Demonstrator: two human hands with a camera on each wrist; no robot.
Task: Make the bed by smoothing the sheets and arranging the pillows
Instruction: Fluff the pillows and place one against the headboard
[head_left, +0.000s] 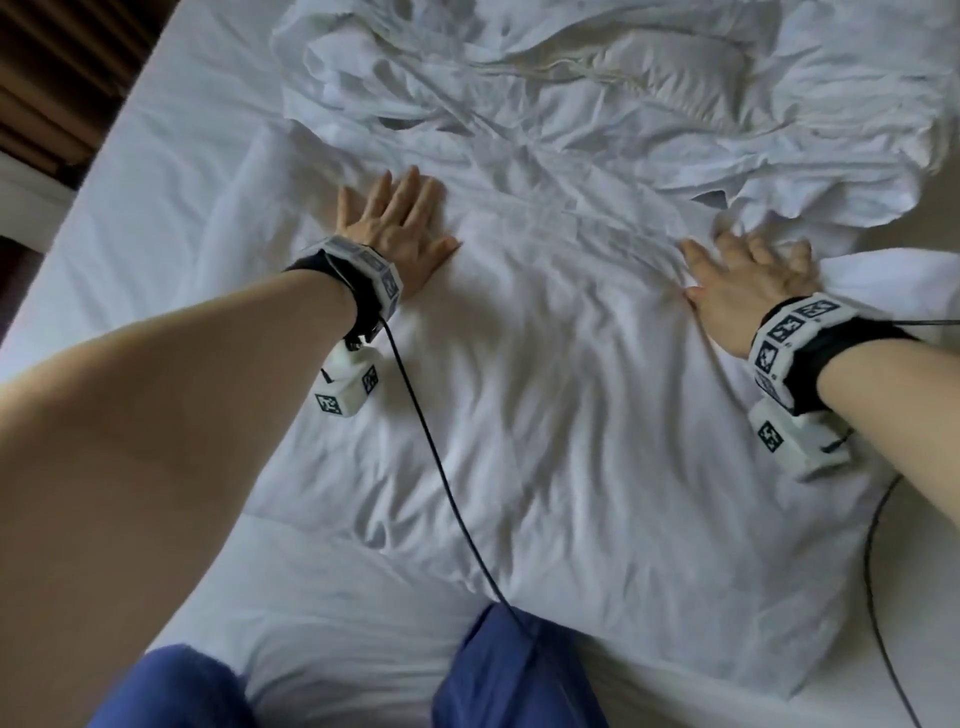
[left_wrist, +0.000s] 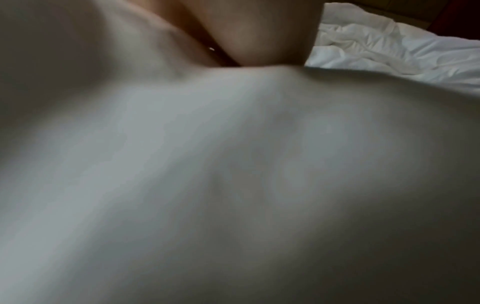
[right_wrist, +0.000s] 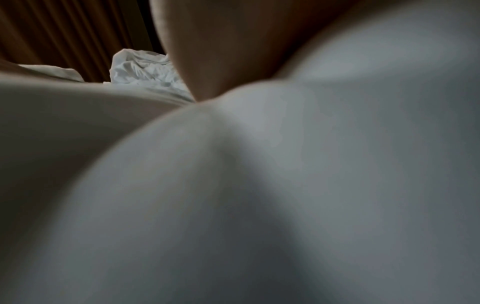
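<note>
Left hand (head_left: 397, 228) flat on the white sheet (head_left: 545, 415), fingers straight and together, palm pressing down. Right hand (head_left: 748, 283) is down on the same sheet well off to the right, fingers spread, a little blurred, thumb (head_left: 696, 254) reaching inward against a ridge of creases. Between the two hands the sheet lies rumpled with fine wrinkles, and nearer the person than the hands it runs in long folds towards the blue-trousered knees (head_left: 519, 670). Beyond the fingertips of both hands sits a crumpled heap of white bedding (head_left: 597, 88), and one loose edge of it drops just past the right hand's fingers. Wrist bands (head_left: 795, 332) with black-and-white markers sit behind each hand, and a black cable (head_left: 441, 467) trails back from the left one. Both wrist views are filled with blurred white fabric close up. Brown curtains (head_left: 57, 78) hang far off to the left of the left hand.
</note>
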